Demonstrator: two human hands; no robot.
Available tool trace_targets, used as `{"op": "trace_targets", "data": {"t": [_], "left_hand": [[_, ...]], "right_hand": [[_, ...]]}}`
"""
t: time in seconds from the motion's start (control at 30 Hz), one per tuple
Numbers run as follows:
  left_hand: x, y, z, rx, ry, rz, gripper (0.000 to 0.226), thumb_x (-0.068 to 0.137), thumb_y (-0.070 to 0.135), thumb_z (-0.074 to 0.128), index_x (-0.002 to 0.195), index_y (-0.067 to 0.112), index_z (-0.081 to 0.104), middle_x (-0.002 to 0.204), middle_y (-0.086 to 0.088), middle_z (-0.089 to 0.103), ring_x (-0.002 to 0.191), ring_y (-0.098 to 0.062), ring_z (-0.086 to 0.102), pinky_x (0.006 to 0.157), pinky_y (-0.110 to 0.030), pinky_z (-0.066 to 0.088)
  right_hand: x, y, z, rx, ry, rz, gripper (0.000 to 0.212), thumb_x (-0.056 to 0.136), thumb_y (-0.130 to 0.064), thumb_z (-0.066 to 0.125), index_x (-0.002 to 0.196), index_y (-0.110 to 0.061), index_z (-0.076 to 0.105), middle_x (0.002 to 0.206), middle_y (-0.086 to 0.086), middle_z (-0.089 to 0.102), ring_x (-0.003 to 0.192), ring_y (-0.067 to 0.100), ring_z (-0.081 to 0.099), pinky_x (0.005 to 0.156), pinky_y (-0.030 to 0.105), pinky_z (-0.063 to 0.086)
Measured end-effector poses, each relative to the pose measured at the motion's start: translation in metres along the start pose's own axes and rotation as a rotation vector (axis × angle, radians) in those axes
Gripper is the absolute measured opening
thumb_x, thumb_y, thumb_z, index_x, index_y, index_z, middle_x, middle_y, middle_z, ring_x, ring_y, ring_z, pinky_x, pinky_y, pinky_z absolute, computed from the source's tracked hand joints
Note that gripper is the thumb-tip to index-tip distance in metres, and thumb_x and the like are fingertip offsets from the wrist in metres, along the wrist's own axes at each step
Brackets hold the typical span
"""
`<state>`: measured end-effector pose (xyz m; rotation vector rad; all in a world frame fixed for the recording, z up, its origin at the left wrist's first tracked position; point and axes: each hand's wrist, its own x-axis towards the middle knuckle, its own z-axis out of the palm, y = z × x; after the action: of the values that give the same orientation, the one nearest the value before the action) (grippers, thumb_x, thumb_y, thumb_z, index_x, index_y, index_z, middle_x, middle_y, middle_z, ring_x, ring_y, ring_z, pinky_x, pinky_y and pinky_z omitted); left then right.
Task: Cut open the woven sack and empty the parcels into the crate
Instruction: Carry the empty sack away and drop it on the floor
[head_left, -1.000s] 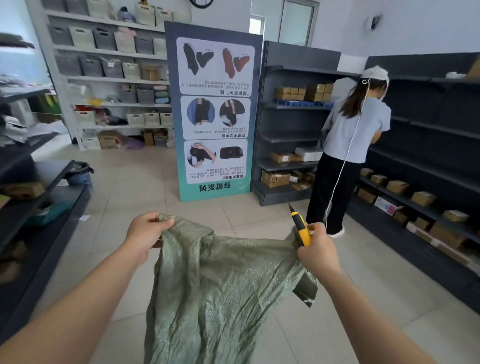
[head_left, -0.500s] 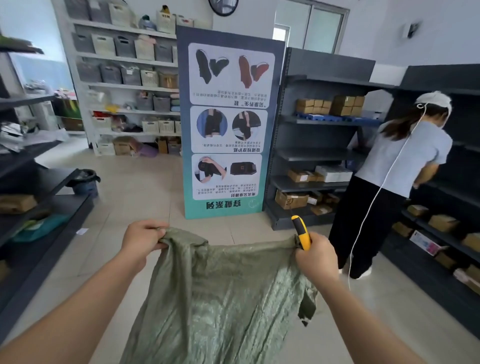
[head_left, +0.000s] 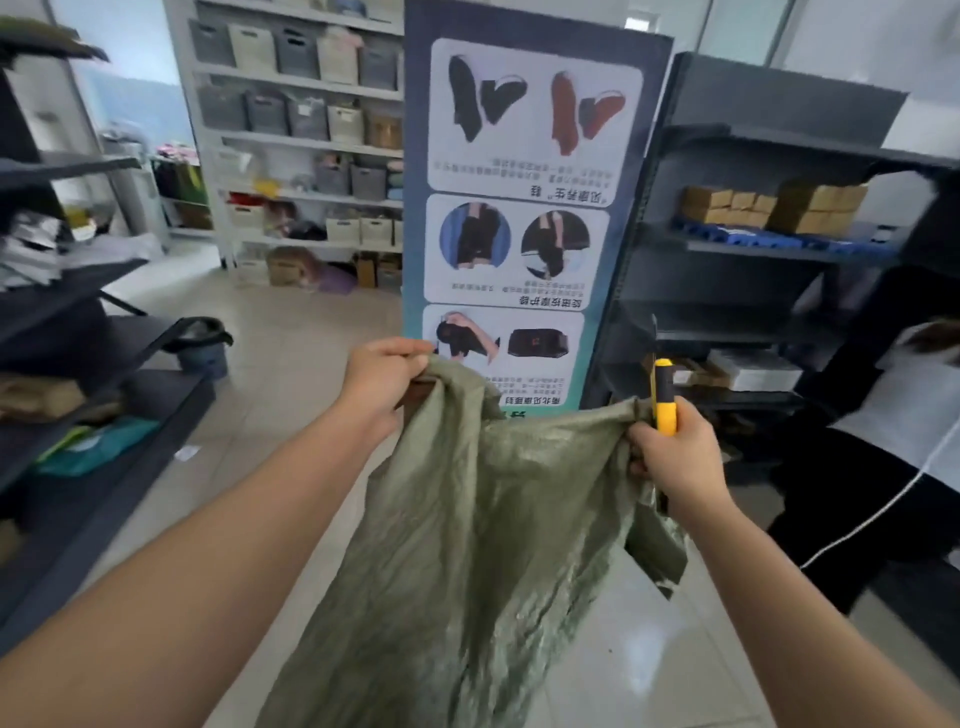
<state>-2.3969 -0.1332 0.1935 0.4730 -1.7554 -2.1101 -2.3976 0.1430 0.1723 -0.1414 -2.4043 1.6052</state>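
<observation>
— How many hands, and doing what?
— Two. Left hand (head_left: 382, 382) at 11 o'clock, fist closed on one top corner of the single green sack (head_left: 467, 545). Right hand (head_left: 675, 457) at 2 o'clock, clenched around the other corner plus one yellow knife (head_left: 665, 395), pointing up.
— And the sack?
— Hanging limp at centre, over the tile floor (head_left: 291, 364).
</observation>
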Motion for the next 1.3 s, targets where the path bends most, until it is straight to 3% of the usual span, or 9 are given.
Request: {"op": "trace_targets", "data": {"t": [0.13, 0.3, 0.5, 0.63, 0.77, 0.9, 1.07, 1.2, 1.3], "left_hand": [[0.019, 0.009, 0.024, 0.015, -0.104, 0.008, 0.020, 0.090, -0.009, 0.051, 0.083, 0.005, 0.063, 0.071, -0.006, 0.056, 0.058, -0.014, 0.054, 0.040, -0.014, 0.048], [0.041, 0.007, 0.035, -0.002, -0.101, 0.019, 0.028, 0.092, -0.011, 0.047, 0.075, 0.009, 0.059, 0.072, -0.008, 0.054, 0.062, -0.016, 0.055, 0.046, -0.016, 0.054], [0.050, -0.018, 0.012, 0.231, -0.119, -0.051, 0.037, 0.091, 0.018, 0.062, 0.126, 0.015, 0.050, 0.099, 0.001, 0.057, 0.091, -0.017, 0.059, 0.076, -0.028, 0.052], [0.022, -0.074, -0.041, 0.800, -0.542, -0.699, 0.095, 0.076, 0.049, 0.071, 0.151, 0.025, 0.018, 0.152, 0.007, 0.029, 0.143, -0.020, 0.025, 0.113, -0.040, 0.028], [-0.007, -0.149, -0.060, 0.983, -0.657, -1.069, 0.073, 0.077, 0.041, 0.073, 0.140, 0.019, 0.044, 0.149, -0.002, 0.043, 0.135, -0.024, 0.042, 0.113, -0.047, 0.033], [-0.004, -0.149, -0.047, 1.052, -0.185, -0.724, 0.031, 0.093, 0.024, 0.048, 0.116, 0.008, 0.061, 0.127, -0.012, 0.061, 0.105, -0.023, 0.060, 0.090, -0.030, 0.047], [0.044, -0.078, 0.008, 0.317, 0.158, -0.462, 0.025, 0.099, 0.020, 0.044, 0.107, 0.004, 0.062, 0.080, -0.006, 0.064, 0.061, -0.017, 0.063, 0.049, -0.022, 0.054], [0.093, -0.013, 0.063, -0.049, 0.185, -0.241, 0.034, 0.101, 0.023, 0.041, 0.123, 0.002, 0.056, 0.116, -0.017, 0.066, 0.095, -0.028, 0.066, 0.084, -0.037, 0.055], [0.121, 0.020, 0.087, -0.168, 0.187, -0.042, 0.033, 0.100, 0.028, 0.043, 0.124, 0.009, 0.055, 0.114, -0.015, 0.066, 0.099, -0.029, 0.065, 0.088, -0.041, 0.056]], "right_hand": [[0.024, -0.027, 0.073, 0.324, -0.541, 0.078, 0.034, 0.081, 0.006, 0.056, 0.107, -0.015, 0.055, 0.064, 0.013, 0.055, 0.051, 0.024, 0.051, 0.052, 0.033, 0.044], [0.048, -0.040, 0.148, 0.418, -0.920, 0.219, 0.019, 0.078, 0.007, 0.061, 0.073, -0.009, 0.050, 0.042, 0.002, 0.049, 0.033, 0.013, 0.043, 0.036, 0.019, 0.036], [0.110, -0.023, 0.191, 0.589, -0.719, 0.389, 0.023, 0.085, 0.001, 0.056, 0.069, -0.013, 0.049, 0.045, 0.003, 0.048, 0.038, 0.015, 0.046, 0.044, 0.021, 0.038], [0.147, -0.022, 0.192, 0.657, -0.526, 0.419, 0.030, 0.085, 0.003, 0.055, 0.065, -0.015, 0.041, 0.036, -0.002, 0.043, 0.035, 0.014, 0.042, 0.040, 0.017, 0.035], [0.163, -0.021, 0.194, 0.743, -0.404, 0.408, 0.029, 0.084, 0.005, 0.054, 0.068, -0.015, 0.042, 0.043, 0.001, 0.046, 0.035, 0.014, 0.045, 0.051, 0.026, 0.038], [0.172, -0.021, 0.190, 0.749, -0.355, 0.371, 0.023, 0.084, 0.003, 0.053, 0.074, -0.015, 0.044, 0.049, 0.002, 0.045, 0.034, 0.013, 0.046, 0.046, 0.024, 0.036], [0.173, -0.023, 0.179, 0.722, -0.312, 0.317, 0.024, 0.085, 0.004, 0.051, 0.072, -0.015, 0.043, 0.051, 0.004, 0.043, 0.034, 0.013, 0.044, 0.041, 0.024, 0.032], [0.177, -0.019, 0.163, 0.701, -0.264, 0.314, 0.024, 0.088, 0.002, 0.052, 0.073, -0.014, 0.042, 0.057, 0.006, 0.044, 0.043, 0.017, 0.046, 0.044, 0.028, 0.033], [0.190, -0.012, 0.150, 0.649, -0.215, 0.276, 0.024, 0.088, 0.001, 0.053, 0.073, -0.015, 0.044, 0.058, 0.005, 0.046, 0.038, 0.013, 0.048, 0.046, 0.028, 0.036]]}}
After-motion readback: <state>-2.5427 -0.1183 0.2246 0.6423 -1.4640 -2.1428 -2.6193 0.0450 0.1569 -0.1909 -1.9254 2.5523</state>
